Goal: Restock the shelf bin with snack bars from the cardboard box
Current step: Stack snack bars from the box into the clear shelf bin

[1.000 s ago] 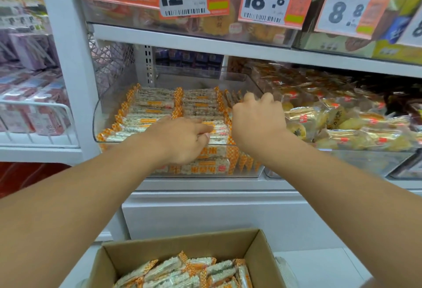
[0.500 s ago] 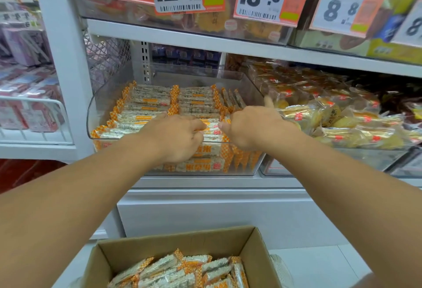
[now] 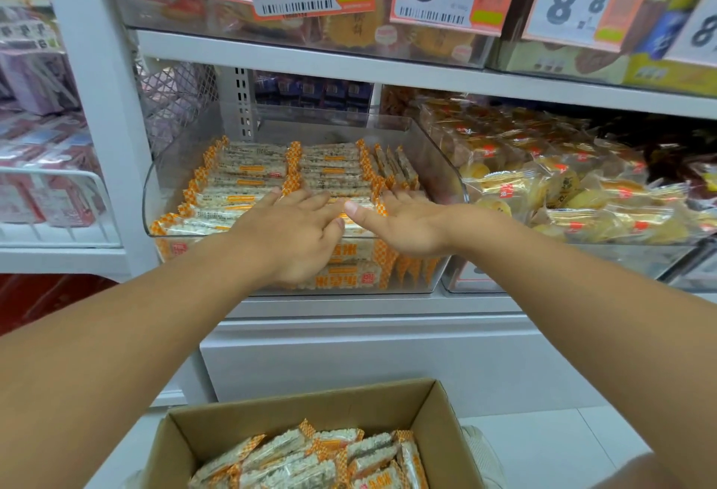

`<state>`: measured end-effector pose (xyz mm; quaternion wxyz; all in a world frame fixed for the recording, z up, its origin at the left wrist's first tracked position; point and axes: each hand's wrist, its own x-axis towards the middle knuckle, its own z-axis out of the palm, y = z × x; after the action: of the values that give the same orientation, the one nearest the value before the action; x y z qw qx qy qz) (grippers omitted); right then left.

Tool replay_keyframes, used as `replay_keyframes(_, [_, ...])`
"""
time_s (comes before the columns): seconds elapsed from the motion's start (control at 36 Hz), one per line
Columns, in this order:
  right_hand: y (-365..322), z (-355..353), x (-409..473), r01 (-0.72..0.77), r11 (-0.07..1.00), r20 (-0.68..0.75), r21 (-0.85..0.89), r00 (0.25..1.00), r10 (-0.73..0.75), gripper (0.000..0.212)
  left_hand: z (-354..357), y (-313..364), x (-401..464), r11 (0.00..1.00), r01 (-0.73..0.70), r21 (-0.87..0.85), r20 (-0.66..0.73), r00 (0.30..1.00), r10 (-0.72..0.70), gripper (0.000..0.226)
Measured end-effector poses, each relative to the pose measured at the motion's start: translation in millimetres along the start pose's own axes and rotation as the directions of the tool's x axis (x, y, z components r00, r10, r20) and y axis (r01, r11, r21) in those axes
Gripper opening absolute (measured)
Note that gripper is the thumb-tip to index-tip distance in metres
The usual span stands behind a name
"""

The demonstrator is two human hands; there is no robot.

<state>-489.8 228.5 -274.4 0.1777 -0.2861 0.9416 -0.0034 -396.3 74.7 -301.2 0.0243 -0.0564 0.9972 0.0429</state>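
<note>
A clear plastic shelf bin (image 3: 446, 162) holds rows of snack bars (image 3: 248, 170) in clear wrappers with orange checkered ends. My left hand (image 3: 295, 228) lies flat on the front rows with its fingers spread. My right hand (image 3: 403, 221) lies flat beside it on the bars at the bin's front right, thumb stretched toward the left hand. Neither hand holds a bar. Below, an open cardboard box (image 3: 430, 407) on the floor holds several more of the same bars (image 3: 310, 457).
A second clear bin (image 3: 582, 256) of yellow wrapped cakes stands right of the snack bar bin. An upper shelf (image 3: 349, 58) with orange price tags hangs just above. A white upright (image 3: 97, 100) and a wire rack (image 3: 58, 178) of pink packs stand at left.
Both hands went from curled over the bars at the bin's front to flat with fingers spread on top of them. The view has shifted slightly.
</note>
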Motion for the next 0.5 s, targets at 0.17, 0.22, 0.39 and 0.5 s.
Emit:
replay_keyframes(0.17, [1.7,0.4,6.1,0.003,1.000,-0.009,0.028,1.000,-0.002,0.106,0.8,-0.5,2.3,1.000,0.010,-0.016,0.011,1.000,-0.010,0.056])
replay_keyframes(0.22, [3.8,4.1,4.1,0.040,0.999,-0.112,0.015,0.993,-0.038,0.105,0.9,0.6,3.5,0.998,0.029,-0.052,-0.015,0.999,-0.030,0.056])
replay_keyframes(0.39, [2.6,7.1,-7.8,0.210,0.976,-0.174,-0.053,0.961,-0.216,0.088,-5.2,4.2,6.7,0.964,0.147,-0.224,-0.027,0.987,-0.156,0.065])
replay_keyframes(0.5, [-0.7,9.1,-4.1,0.161,0.984,-0.021,-0.080,0.986,-0.163,0.090,-1.4,3.3,12.2,0.979,0.172,-0.113,0.013,0.985,-0.171,0.062])
